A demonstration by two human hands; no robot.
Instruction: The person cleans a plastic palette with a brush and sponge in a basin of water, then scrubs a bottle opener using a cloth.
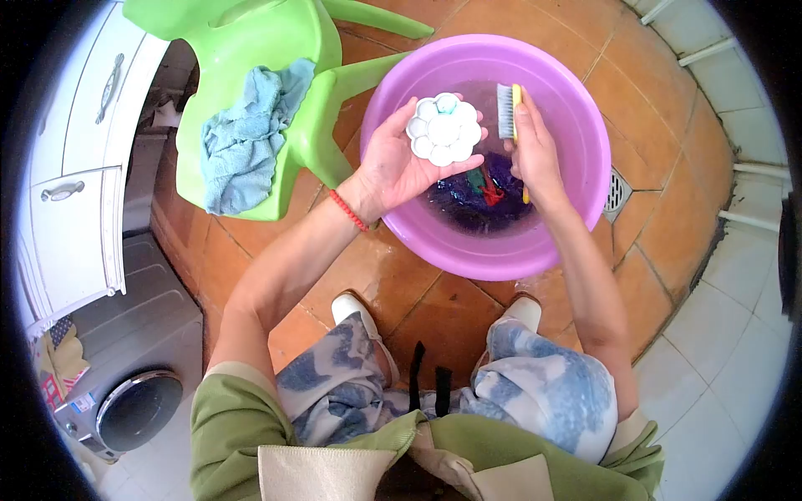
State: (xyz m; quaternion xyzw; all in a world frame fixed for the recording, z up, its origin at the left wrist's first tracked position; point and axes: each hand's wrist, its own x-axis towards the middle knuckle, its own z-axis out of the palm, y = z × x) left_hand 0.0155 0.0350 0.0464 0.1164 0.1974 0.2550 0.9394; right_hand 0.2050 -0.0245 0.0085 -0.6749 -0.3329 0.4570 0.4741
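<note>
A: State of each grip?

B: Left hand (386, 163) was closed on the palette (444, 131), thumb and fingers at its edges, palm beneath. Right hand (535, 159) was clamped on the brush (510, 113), bristles turned toward the palette.

A: Location of both items?

B: Above the basin (576, 96), inside its rim as seen from overhead. One palette cup, on the side away from the wrist, showed a bluish tint.

A: Below the grips?

B: Dark contents (468, 213), with a red piece (492, 196) between the two hands, nearer the body. Cloth or liquid: could not tell.

A: Surroundings, obstructions?

B: Left of the left grip, the chair (238, 37) stood close beside the basin, a crumpled towel (251, 142) on its seat. Right of the right grip, past the rim, a drain (616, 194) in the floor (656, 108). The right hand hid part of the brush handle; the left forearm crossed the near-left rim.

A: Writing?

B: A sticker (83, 404) on the washer (146, 321), far left of the left grip and nearer the body; print too small to read.
</note>
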